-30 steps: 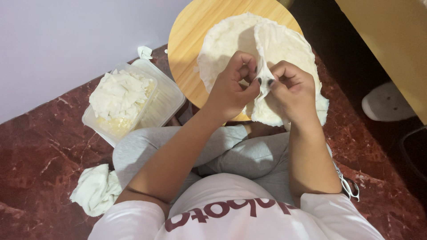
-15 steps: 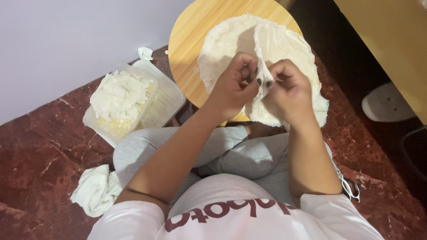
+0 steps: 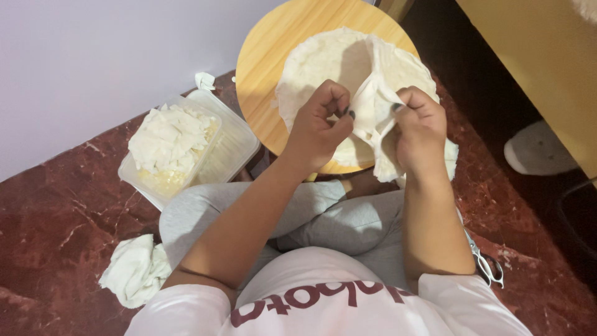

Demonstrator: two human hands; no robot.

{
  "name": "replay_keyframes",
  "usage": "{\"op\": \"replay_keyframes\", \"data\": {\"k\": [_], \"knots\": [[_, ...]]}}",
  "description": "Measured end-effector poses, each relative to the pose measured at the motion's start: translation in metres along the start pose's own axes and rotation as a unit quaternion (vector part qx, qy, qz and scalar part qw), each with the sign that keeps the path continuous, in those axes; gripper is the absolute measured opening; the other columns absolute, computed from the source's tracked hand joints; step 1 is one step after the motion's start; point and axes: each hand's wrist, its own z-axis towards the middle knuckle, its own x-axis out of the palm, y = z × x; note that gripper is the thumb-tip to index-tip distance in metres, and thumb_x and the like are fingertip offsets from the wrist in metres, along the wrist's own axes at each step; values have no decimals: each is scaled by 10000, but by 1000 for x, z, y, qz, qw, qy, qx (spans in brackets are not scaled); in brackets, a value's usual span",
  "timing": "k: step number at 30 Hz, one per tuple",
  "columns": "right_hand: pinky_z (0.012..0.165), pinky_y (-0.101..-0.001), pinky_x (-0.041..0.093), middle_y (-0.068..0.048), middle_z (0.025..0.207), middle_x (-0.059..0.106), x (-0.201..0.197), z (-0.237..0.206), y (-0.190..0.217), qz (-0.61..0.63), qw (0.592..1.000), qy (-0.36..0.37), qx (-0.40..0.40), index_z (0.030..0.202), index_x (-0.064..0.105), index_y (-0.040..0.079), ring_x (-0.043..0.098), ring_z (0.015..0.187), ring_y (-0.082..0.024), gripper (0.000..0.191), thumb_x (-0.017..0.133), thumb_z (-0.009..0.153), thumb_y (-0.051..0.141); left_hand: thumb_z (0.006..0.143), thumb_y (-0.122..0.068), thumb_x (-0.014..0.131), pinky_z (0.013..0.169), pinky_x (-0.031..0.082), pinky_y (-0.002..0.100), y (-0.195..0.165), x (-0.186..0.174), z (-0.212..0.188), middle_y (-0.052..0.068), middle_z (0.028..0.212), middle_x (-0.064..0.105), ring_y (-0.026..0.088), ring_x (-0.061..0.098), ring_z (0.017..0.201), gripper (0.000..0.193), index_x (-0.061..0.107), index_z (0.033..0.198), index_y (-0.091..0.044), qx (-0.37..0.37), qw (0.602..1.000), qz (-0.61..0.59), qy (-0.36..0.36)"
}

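A strip (image 3: 373, 102) is being torn from the flatbread (image 3: 323, 62), pinched by the left hand (image 3: 320, 130) and right hand (image 3: 420, 127); the split is being widened since the earlier frames.

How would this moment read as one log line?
left hand: pinching white sheet | right hand: pinching same sheet | under: round wooden board | beside: plastic tub

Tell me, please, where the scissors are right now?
The scissors lie on the red marble floor at lower right, beside the person's right elbow.
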Motion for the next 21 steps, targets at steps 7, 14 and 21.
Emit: {"op": "replay_keyframes", "data": {"k": [7, 14, 21], "knots": [[722, -262, 521, -47, 884, 648, 7, 6, -2, 112, 993, 33, -2, 932, 628, 15, 616, 771, -113, 197, 472, 974, -97, 927, -11, 571, 667, 521, 280, -30, 9, 14, -1, 907, 523, 83, 544, 792, 244, 426, 1099, -106, -51, 999, -6, -6], [704, -206, 418, -3, 941, 581, 11, -8, -3, 52, 992, 106, -54, 973, 598, 20, 503, 804, -56, 163, 488, 1062, -60, 922, -225, 670, 733, 529, 433, -67, 18, 34, 256, 943, 695, 381, 690, 874, 319, 560, 1144, -25, -15, 917, 398, 16], [729, -243, 490, -59, 882, 653, -10, 12, -6, 141, 988, 45, -38, 912, 616, 4, 582, 753, -114, 157, 483, 972, -55, 982, -163, 603, 718, 524, 419, -61, 5, 23, 189, 843, 698, 330, 675, 818, 173, 648, 1080, -28, 39, 923, 382, 3]]}}
